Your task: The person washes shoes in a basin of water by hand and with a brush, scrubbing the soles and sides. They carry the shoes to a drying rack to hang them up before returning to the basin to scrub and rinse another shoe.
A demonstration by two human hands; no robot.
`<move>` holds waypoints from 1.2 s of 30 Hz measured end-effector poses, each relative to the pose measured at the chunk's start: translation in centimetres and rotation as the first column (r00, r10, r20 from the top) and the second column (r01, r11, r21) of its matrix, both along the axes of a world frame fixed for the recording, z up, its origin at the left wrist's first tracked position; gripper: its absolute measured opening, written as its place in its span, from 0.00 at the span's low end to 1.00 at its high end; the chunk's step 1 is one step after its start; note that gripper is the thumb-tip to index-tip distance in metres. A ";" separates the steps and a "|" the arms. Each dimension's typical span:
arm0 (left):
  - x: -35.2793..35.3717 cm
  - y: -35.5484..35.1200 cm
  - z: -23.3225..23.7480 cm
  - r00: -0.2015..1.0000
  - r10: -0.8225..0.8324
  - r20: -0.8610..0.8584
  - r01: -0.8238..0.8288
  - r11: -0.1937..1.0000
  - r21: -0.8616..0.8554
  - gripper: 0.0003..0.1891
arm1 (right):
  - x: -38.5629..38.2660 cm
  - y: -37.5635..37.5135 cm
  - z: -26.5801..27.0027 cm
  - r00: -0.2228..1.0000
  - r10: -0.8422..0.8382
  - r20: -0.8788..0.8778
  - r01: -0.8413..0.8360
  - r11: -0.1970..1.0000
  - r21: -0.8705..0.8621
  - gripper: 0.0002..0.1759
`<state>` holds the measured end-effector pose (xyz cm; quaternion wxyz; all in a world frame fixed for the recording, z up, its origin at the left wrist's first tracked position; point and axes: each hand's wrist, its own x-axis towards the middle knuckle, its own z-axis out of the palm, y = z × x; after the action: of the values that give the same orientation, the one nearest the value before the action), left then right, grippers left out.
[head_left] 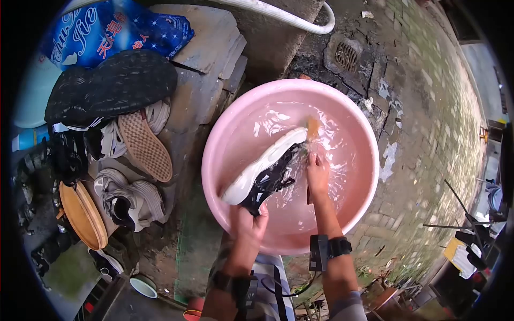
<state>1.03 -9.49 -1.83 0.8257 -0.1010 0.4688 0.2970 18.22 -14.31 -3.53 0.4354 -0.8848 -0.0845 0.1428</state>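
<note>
A black sneaker (270, 179) with a thick white sole lies tilted on its side over the water in a pink basin (369, 176). My left hand (249, 222) is closed on the sneaker's heel end, at the near left of the basin. In my right hand (318, 174) is a scrub brush (313, 127), its tan bristles against the toe end of the white sole. Part of the brush handle shows below my fingers; the rest is hidden by the hand. The water around the shoe is rippled.
Several shoes stand at the left, among them a grey sneaker (131, 200) and a black sole (112, 88). A blue detergent bag (123, 32) lies behind them. A white pipe (278, 13) crosses the top, near a floor drain (346, 56). Brick paving (412, 176) runs along the right.
</note>
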 end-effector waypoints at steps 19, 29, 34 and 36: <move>4.3 1.3 4.3 0.953 -0.238 -0.189 0.253 0.965 0.063 0.12 | -3.2 1.4 14.7 0.428 0.880 0.206 -0.789 0.475 -0.388 0.30; 7.4 3.7 8.6 0.885 -0.269 -0.379 0.413 0.828 0.378 0.13 | 0.8 9.1 22.1 0.399 0.907 -0.137 -0.745 0.233 -0.625 0.25; 6.5 4.0 9.2 0.898 -0.316 -0.306 0.431 0.771 0.468 0.13 | 2.8 8.7 22.6 0.432 0.850 -0.300 -0.818 0.230 -0.527 0.24; 6.3 3.3 9.6 0.899 -0.320 -0.299 0.431 0.769 0.473 0.12 | 3.8 7.5 21.8 0.405 0.853 -0.330 -0.902 0.313 -0.298 0.24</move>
<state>7.30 -6.17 7.73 0.8122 0.2563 0.4602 0.2508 22.04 -6.83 18.32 0.0832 -0.7579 -0.4928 0.4193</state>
